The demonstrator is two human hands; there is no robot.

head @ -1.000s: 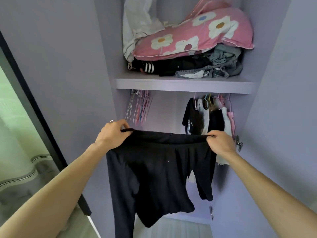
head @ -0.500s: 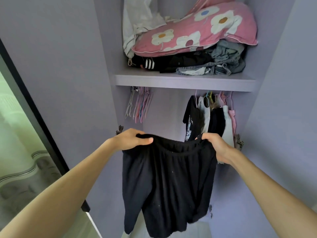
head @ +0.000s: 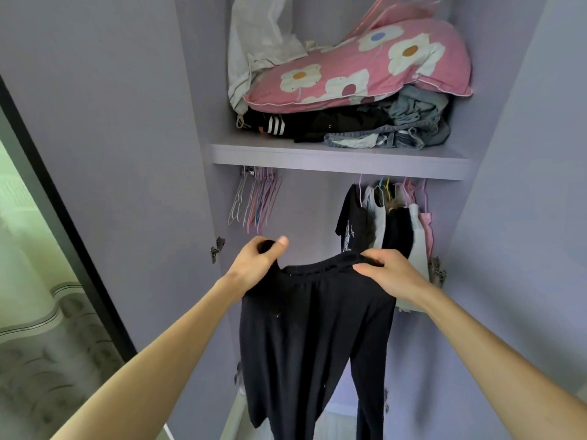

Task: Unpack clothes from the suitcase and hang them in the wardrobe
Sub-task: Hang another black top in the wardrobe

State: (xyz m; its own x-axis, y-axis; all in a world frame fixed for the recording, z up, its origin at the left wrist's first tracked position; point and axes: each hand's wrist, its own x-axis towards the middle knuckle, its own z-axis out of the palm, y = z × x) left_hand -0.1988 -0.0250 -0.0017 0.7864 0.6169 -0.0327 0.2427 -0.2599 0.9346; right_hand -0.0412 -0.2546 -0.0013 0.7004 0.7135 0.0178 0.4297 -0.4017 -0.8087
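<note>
A pair of black trousers [head: 305, 338] hangs by its waistband in front of the open lilac wardrobe [head: 317, 157]. My left hand [head: 257, 263] grips the waistband's left end, bunched in the fist. My right hand [head: 392, 273] pinches the waistband's right side. Both legs of the trousers dangle downward. A bunch of empty wire hangers [head: 255, 201] hangs at the left under the shelf. Several hung garments [head: 386, 223] fill the right end. The suitcase is not in view.
The upper shelf holds a pink flowered pillow [head: 365, 68], white fabric [head: 260, 42] and folded dark and denim clothes [head: 349, 125]. The wardrobe doors stand open at left [head: 111, 154] and right [head: 524, 217]. A curtain [head: 31, 312] shows at far left.
My hands have drawn closer together, so the waistband is now bunched and narrower. The trousers hang longer and straighter, and the view has shifted a little upward and closer to the wardrobe.
</note>
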